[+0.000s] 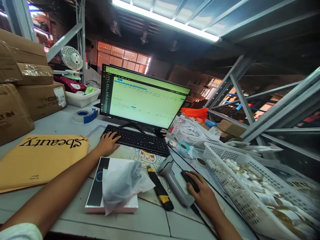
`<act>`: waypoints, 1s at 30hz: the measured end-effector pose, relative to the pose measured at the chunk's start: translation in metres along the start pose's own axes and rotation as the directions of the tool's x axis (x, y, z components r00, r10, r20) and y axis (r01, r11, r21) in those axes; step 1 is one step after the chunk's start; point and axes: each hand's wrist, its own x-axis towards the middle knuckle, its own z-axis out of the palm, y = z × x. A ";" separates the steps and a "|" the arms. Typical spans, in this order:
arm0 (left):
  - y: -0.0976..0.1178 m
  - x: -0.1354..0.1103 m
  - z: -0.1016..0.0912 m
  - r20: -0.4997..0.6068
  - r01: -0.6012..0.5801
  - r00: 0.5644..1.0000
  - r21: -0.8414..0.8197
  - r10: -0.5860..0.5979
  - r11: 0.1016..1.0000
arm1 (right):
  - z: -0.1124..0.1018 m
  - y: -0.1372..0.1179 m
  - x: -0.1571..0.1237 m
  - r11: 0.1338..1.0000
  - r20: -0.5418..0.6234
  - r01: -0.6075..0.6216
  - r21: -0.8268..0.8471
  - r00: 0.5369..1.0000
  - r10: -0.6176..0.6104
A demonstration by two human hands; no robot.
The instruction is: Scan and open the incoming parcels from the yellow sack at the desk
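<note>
My left hand (109,143) rests with fingers spread on the left end of a black keyboard (140,138). My right hand (203,193) is curved over a black computer mouse (190,181). Between the hands lie a grey barcode scanner (176,185) and a black-and-yellow utility knife (160,189). Left of the knife, a flat white-and-black box (96,191) carries a crumpled translucent white bag (122,186), whose contents I cannot make out. Behind the keyboard stands a monitor (145,96) with a lit page on its screen; the text is too small to read.
A yellow padded mailer (45,160) and cardboard boxes (37,90) occupy the left. A blue tape dispenser (86,115) sits by the monitor. On the right, a long white basket (217,173) holds many small wrapped items, with tape rolls (183,147) beside it. The scanner's cable runs toward the front edge.
</note>
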 end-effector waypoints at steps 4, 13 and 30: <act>-0.001 -0.001 0.000 -0.006 -0.011 1.000 -0.014 0.010 1.000 | 0.003 0.004 0.001 1.000 -0.011 0.009 0.007 1.000 -0.009; 0.001 -0.002 -0.004 0.013 -0.005 1.000 -0.014 0.005 1.000 | 0.003 0.007 0.001 1.000 -0.017 0.022 -0.023 1.000 -0.022; 0.001 -0.002 -0.006 0.022 -0.004 1.000 -0.023 0.005 1.000 | 0.001 -0.002 0.005 0.999 -0.162 0.002 -0.032 0.987 -0.007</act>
